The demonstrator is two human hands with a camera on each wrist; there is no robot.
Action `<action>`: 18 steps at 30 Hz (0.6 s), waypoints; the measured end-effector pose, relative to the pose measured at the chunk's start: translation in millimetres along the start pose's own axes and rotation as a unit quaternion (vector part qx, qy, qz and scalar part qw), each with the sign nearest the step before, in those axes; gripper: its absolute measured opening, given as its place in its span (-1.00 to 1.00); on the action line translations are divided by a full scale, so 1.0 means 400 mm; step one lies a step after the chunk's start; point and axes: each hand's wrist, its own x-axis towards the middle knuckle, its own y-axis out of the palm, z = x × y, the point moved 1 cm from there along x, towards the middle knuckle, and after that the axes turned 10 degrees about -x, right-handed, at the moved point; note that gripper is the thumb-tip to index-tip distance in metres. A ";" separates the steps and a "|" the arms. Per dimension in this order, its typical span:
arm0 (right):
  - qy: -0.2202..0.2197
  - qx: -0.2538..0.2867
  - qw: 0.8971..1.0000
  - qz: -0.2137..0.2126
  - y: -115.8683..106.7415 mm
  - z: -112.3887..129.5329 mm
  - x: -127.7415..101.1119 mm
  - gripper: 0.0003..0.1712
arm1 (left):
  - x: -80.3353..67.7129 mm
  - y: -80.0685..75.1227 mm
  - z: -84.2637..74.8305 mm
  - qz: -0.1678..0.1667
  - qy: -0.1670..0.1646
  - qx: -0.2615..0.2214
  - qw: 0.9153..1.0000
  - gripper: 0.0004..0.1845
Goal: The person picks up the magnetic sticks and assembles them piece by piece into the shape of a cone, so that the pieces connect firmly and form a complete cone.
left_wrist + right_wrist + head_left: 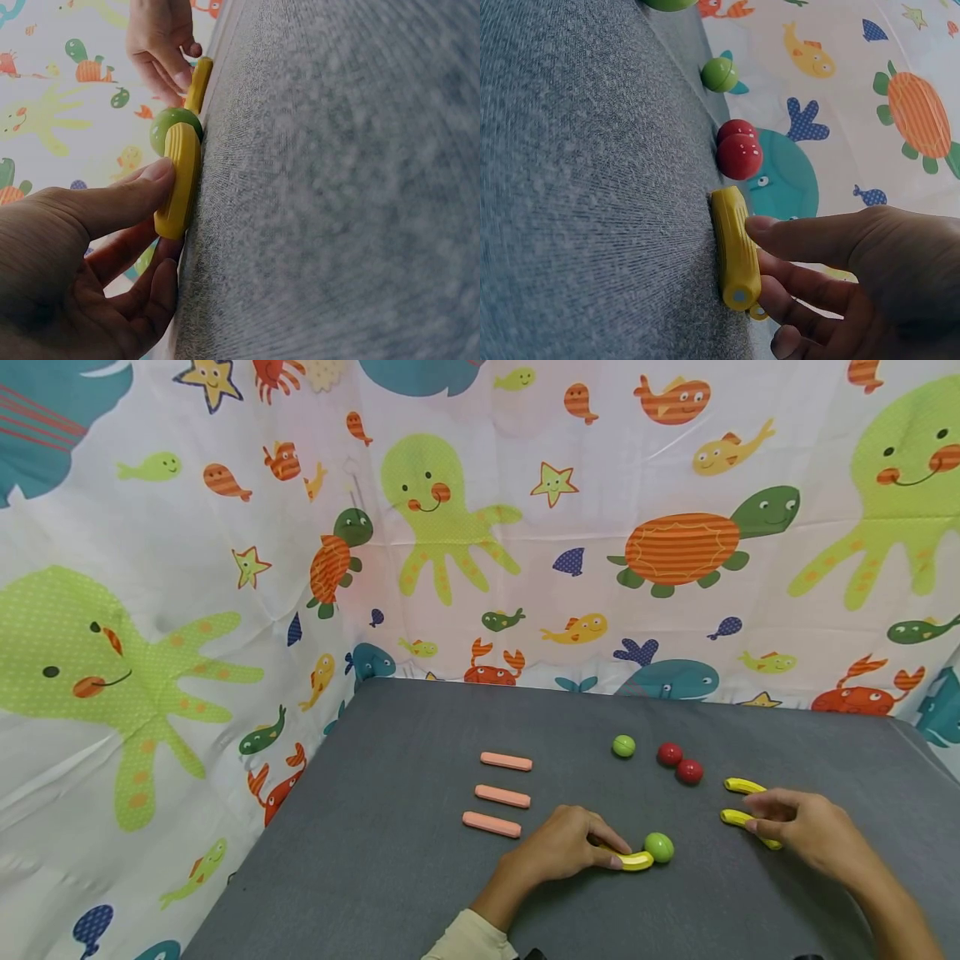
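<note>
My left hand (pixel 562 843) pinches a yellow toy banana (pixel 636 862) between thumb and fingers, low on the grey cloth. The banana's far end meets a smooth green toy fruit (pixel 658 847). In the left wrist view my thumb lies along the side of that banana (pixel 178 187). To the right, my right hand (pixel 817 835) grips a second toy banana (pixel 735 817), partly covered by the fingers. The right wrist view shows this banana (pixel 735 255) against the cloth, thumb on one side and fingers on the other. Just beyond it lies a third toy banana (pixel 744 786).
Three pink toy sausages, the nearest one (pixel 491 824) included, lie in a column left of centre. Farther back are a ridged green ball-like toy (pixel 623 746) and two red toy fruits (pixel 689 772) side by side. A sea-animal printed curtain (pixel 465 635) borders the grey table (pixel 360 860).
</note>
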 end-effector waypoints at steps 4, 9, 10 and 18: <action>0.004 -0.002 1.000 0.012 0.004 0.003 0.001 -0.55 | 0.000 0.001 0.000 0.001 0.002 0.000 1.000 -0.80; 0.011 -0.008 1.000 0.021 0.009 0.004 0.003 -0.57 | 0.000 0.001 0.005 0.003 0.007 -0.002 1.000 -0.79; 0.012 -0.009 1.000 0.024 0.010 0.004 0.003 -0.56 | 0.000 0.001 0.006 0.003 0.008 -0.003 1.000 -0.79; 0.011 -0.017 1.000 0.023 0.017 0.005 0.001 -0.56 | -0.001 0.000 0.010 0.005 0.014 -0.003 1.000 -0.78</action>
